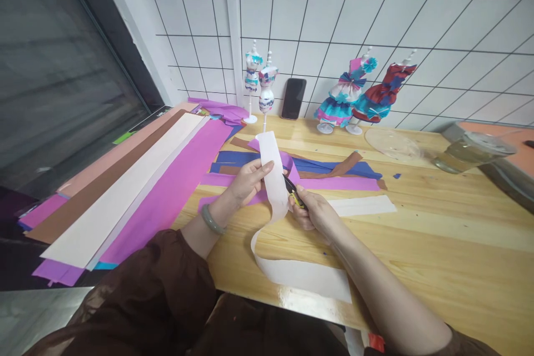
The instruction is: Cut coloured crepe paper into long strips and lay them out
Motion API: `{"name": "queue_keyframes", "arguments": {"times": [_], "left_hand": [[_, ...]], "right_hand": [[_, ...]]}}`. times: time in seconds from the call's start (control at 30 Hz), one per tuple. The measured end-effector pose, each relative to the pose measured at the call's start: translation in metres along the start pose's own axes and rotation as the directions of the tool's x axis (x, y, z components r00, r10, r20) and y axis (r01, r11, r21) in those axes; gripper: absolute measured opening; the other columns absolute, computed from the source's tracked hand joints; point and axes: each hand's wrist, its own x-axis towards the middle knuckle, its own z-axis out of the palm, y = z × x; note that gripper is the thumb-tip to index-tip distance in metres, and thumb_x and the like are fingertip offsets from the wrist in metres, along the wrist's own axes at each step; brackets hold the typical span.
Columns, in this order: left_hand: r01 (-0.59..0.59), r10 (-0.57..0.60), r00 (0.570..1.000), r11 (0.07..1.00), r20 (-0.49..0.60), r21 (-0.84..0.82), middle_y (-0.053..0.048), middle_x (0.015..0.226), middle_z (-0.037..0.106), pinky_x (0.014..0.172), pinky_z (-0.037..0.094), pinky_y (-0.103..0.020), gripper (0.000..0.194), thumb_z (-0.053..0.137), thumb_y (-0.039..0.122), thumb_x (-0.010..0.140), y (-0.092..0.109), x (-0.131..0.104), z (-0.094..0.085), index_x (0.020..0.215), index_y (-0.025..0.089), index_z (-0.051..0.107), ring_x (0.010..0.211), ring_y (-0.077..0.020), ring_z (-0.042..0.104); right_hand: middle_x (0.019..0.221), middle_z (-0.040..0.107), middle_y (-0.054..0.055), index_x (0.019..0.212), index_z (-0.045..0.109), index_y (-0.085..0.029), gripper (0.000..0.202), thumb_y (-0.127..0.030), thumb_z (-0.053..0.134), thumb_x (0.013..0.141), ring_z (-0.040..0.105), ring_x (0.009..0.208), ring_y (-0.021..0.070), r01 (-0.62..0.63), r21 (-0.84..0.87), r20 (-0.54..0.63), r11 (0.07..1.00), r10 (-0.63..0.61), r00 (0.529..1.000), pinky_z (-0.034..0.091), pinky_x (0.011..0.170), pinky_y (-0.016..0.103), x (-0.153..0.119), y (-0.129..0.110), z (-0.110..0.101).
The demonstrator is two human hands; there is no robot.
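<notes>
A long white paper strip (274,178) stands upright in my left hand (249,182), pinched at its left edge between thumb and fingers. Its lower part curls down and lies along the table's front edge. Black-and-yellow scissors (297,198) are in my right hand (311,208), and their blades point toward the strip's right edge, partly hidden behind it. Whether the blades touch the paper I cannot tell. Behind my hands lie blue strips (350,169), a brown strip (347,163) and purple strips (346,183). Another white strip (362,206) rests to the right.
Large coloured paper sheets (167,178) are stacked at the left. Small mannequins (266,92), a phone (293,99) and two dressed mannequins (342,94) stand along the tiled wall. A clear lid (392,143) and a cup of liquid (463,153) are at the right.
</notes>
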Motion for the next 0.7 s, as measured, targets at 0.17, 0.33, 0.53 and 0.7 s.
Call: {"name": "queue_keyframes", "arguments": {"times": [0.17,0.33,0.53,0.7], "left_hand": [[0.015,-0.012,0.999,0.998,-0.050,0.062,-0.010,0.088,0.069,0.068,0.051,-0.030,0.030,0.069,0.032,0.071,-0.0013,0.0005,-0.0032,0.092,0.011,0.062,0.072,-0.0157,0.064],[0.033,-0.026,0.997,0.996,-0.075,0.084,-0.010,0.092,0.069,0.072,0.051,-0.031,0.035,0.073,0.030,0.066,-0.0028,0.0016,-0.0030,0.094,0.012,0.062,0.077,-0.0167,0.065],[0.013,-0.011,0.998,1.000,-0.062,0.025,-0.009,0.090,0.070,0.076,0.050,-0.032,0.035,0.075,0.028,0.063,-0.0062,0.0031,0.0004,0.091,0.011,0.063,0.078,-0.0174,0.065],[0.019,-0.018,0.997,1.000,-0.075,0.011,-0.008,0.088,0.069,0.076,0.050,-0.032,0.037,0.076,0.029,0.062,-0.0077,0.0026,0.0022,0.092,0.011,0.063,0.077,-0.0164,0.064]], "right_hand": [[0.046,0.023,-0.009,0.068,0.048,-0.018,0.042,-0.058,0.044,0.081,0.016,0.036,0.0047,0.063,-0.046,0.007,0.997,-0.062,0.998,0.013,0.033,0.018,0.0000,0.0021,-0.0001],[0.047,0.024,-0.009,0.070,0.049,-0.018,0.042,-0.058,0.043,0.081,0.013,0.038,0.0045,0.029,0.019,0.031,0.999,-0.029,0.999,0.010,0.035,0.018,-0.0016,-0.0006,0.0010],[0.044,0.022,-0.010,0.064,0.044,-0.018,0.043,-0.056,0.042,0.083,0.009,0.038,0.0040,-0.033,0.123,0.050,0.992,0.027,0.998,0.008,0.036,0.018,-0.0030,-0.0044,0.0031],[0.044,0.023,-0.009,0.062,0.042,-0.018,0.043,-0.056,0.041,0.084,0.009,0.038,0.0038,-0.068,0.162,0.074,0.985,0.057,0.996,0.007,0.036,0.018,-0.0041,-0.0065,0.0042]]}}
